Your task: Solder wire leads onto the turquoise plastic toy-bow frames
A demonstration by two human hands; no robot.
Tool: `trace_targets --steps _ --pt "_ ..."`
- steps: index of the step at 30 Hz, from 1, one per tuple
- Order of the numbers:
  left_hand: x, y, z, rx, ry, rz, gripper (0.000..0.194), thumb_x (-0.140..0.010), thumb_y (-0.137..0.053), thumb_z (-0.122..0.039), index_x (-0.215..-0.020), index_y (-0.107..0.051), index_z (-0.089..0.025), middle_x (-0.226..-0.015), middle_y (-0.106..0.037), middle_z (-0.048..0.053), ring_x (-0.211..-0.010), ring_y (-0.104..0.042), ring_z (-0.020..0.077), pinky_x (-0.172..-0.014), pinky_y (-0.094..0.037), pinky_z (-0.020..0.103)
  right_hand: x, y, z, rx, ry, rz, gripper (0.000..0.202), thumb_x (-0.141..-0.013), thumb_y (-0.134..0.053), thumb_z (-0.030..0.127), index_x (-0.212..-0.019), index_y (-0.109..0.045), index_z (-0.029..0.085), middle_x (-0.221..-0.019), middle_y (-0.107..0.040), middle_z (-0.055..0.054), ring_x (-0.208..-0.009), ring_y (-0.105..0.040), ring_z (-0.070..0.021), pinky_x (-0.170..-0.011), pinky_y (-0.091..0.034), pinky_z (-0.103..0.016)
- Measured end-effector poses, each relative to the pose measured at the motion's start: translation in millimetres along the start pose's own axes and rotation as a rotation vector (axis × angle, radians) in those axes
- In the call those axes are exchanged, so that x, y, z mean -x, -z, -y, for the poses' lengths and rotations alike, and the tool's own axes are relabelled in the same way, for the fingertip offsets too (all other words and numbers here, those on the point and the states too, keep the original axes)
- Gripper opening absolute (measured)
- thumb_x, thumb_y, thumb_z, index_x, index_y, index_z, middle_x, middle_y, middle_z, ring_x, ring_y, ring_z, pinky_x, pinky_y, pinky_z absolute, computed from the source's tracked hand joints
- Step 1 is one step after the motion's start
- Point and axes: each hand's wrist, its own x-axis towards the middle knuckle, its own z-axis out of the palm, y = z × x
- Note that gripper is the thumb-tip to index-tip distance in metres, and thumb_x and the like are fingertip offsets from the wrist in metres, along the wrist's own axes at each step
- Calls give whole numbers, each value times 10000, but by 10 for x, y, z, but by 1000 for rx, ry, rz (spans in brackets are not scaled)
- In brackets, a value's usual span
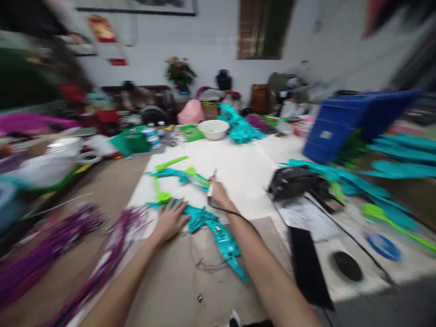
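Observation:
My left hand (171,220) lies flat with fingers spread on a teal plastic piece (223,238), long and jagged in outline with a small dark patch on it. My right hand (220,193) is closed round a thin corded tool with a white handle (210,188), which looks like a soldering iron. Its black cable runs back along my right forearm. Just beyond my hands, a second teal piece (173,173) lies with bright green strips (157,186) around it. Thin loose wires (211,267) rest below the nearer piece. Blur hides finer detail.
Bundles of purple wires (112,254) spread at left. A black device (296,181), a dark strip (309,268) and a blue ring (384,247) sit at right, near a tilted blue crate (335,122). A white bowl (213,131) and a teal pile (241,127) stand at the back.

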Motion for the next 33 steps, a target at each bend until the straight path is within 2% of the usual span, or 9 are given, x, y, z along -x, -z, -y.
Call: trace_targets --steps 2,5,7,9,12,19,24,28,33 --pt "0 66 -34 10 17 10 553 -864 -525 -490 -1396 -476 -350 -1517 -384 -6 -1432 -276 319 -1134 -241 543 -56 -43 -45 -2 22 28 463 -835 -638 334 -1237 -507 146 -966 -641 -84 -917 -608 -229 -788 -441 -349" --pt "2 100 10 24 -9 32 549 -905 -489 -484 -1429 -433 -330 -1542 -343 23 -1441 -230 351 -1120 -217 594 -113 -168 -72 -11 87 18 510 -744 -708 305 -1197 -516 174 -1038 -642 -129 -1056 -557 -303 -840 -394 -391" --pt "33 94 21 30 -7 32 536 -914 -490 -466 -1431 -425 -342 -1543 -345 27 -1439 -229 356 -1119 -212 599 -83 -223 -71 -27 113 -13 486 -744 -684 292 -1186 -510 187 -1064 -639 -128 -1066 -548 -297 -843 -387 -381" --pt "57 77 10 43 -13 22 519 -912 -512 -439 -1420 -437 -362 -1532 -369 26 -1434 -246 348 -1126 -210 585 -47 -229 -66 -50 118 -49 476 -745 -652 279 -1184 -502 174 -1019 -643 -118 -978 -578 -265 -796 -402 -344" --pt "46 39 -7 70 -8 -16 481 -908 -534 -397 -1386 -477 -389 -1504 -419 17 -1419 -283 341 -1124 -222 576 -35 -157 -65 -85 117 -113 495 -727 -614 274 -1191 -490 157 -938 -634 -94 -857 -591 -232 -721 -420 -306" --pt "-190 -79 12 91 68 -88 434 -938 -469 -336 -1365 -502 -398 -1488 -441 6 -1416 -287 337 -1115 -176 593 124 207 -113 -116 119 -265 485 -735 -570 332 -1185 -492 167 -1016 -591 -116 -1000 -556 -272 -802 -453 -361" --pt "-532 -78 9 94 161 -130 422 -946 -436 -328 -1357 -510 -393 -1486 -446 9 -1416 -290 317 -1119 -161 579 433 542 -167 -160 106 -432 447 -749 -590 377 -1147 -507 193 -1035 -585 -110 -1007 -559 -272 -819 -468 -389" --pt "-930 -26 -1 107 212 -161 438 -943 -400 -291 -1362 -514 -345 -1495 -432 44 -1420 -273 340 -1106 -158 618 864 788 -187 -180 132 -555 425 -771 -611 404 -1131 -504 206 -1072 -594 -110 -1033 -576 -266 -856 -485 -401" --pt "-1335 145 -68 117 238 -206 468 -911 -389 -223 -1360 -520 -238 -1461 -466 118 -1418 -281 333 -1128 -160 607 1585 855 -325 -230 126 -525 434 -792 -654 383 -1148 -461 228 -1210 -602 -124 -1056 -630 -242 -863 -526 -378"
